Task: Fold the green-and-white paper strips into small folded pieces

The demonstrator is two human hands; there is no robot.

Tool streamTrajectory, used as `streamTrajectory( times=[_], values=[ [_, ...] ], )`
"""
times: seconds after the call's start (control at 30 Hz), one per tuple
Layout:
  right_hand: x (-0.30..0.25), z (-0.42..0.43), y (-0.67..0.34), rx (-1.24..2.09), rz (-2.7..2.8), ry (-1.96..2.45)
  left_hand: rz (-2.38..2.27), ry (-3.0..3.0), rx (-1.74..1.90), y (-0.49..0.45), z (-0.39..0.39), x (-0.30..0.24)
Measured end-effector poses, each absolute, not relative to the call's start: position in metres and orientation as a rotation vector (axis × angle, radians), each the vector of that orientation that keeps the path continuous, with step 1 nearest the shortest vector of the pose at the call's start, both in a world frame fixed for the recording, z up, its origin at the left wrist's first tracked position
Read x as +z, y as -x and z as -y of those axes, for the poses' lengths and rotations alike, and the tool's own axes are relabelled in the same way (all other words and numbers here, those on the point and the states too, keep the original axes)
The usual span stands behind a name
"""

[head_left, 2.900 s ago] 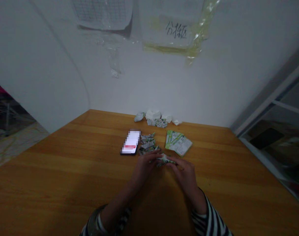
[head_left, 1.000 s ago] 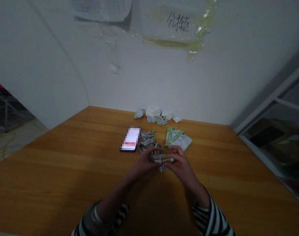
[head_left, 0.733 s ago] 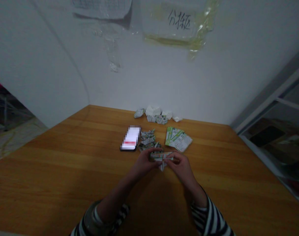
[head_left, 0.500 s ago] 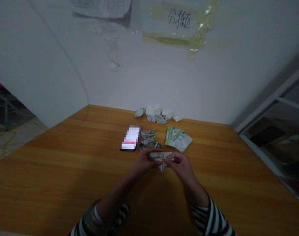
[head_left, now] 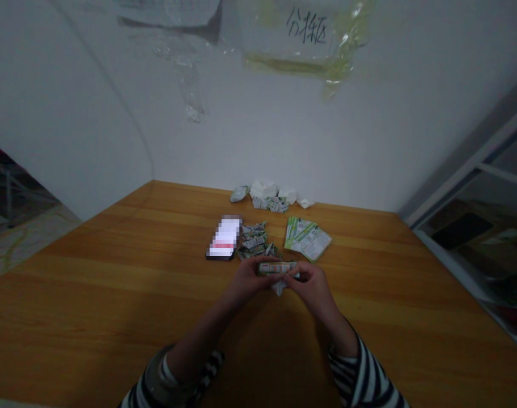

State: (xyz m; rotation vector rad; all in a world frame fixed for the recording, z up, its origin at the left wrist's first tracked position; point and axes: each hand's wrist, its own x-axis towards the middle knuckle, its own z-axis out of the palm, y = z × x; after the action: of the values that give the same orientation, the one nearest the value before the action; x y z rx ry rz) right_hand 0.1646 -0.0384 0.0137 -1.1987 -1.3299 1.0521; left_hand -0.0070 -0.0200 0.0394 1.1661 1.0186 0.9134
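Observation:
Both hands grip one piece of printed folded paper (head_left: 278, 268) in front of me, over the wooden table. It has a straight upper edge and a small point sticking out below. My left hand (head_left: 249, 279) pinches its left end, thumb along the lower side. At the right end, my right hand (head_left: 311, 283) holds it between thumb and fingers, the two thumbs close together. Just beyond the hands lie several folded printed paper pieces (head_left: 253, 241), partly hidden by my left hand. A flat stack of green and white printed sheets (head_left: 308, 238) lies behind my right hand.
A phone (head_left: 224, 238) with a lit, blurred screen lies left of the folded pieces. Crumpled white paper (head_left: 263, 190) and crumpled printed paper (head_left: 240, 194) sit at the back by the wall. A taped sign (head_left: 306, 28) hangs above. Shelving (head_left: 488, 170) stands at the right.
My thumbs have moved closer together on the folded paper, covering more of its middle. The whole view has shifted slightly; the other things lie as before.

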Motion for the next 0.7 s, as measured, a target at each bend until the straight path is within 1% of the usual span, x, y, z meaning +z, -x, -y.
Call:
streamTrajectory(
  times=[0.17, 0.33, 0.5, 0.7],
  values=[
    [0.018, 0.042, -0.159, 1.037, 1.305, 1.183, -1.095, -1.115, 1.017, 0.001, 0.02, 0.036],
    [0.021, 0.043, -0.155, 1.038, 1.061, 1.169, -1.088, -1.136, 1.086, -0.002, 0.023, 0.042],
    [0.013, 0.042, -0.149, 1.205, 1.183, 1.219, -1.111, -1.183, 1.196, -0.004, 0.025, 0.044],
    [0.017, 0.048, -0.143, 1.109, 1.157, 1.209, -1.085, -1.167, 1.176, -0.004, 0.027, 0.045]
  ],
)
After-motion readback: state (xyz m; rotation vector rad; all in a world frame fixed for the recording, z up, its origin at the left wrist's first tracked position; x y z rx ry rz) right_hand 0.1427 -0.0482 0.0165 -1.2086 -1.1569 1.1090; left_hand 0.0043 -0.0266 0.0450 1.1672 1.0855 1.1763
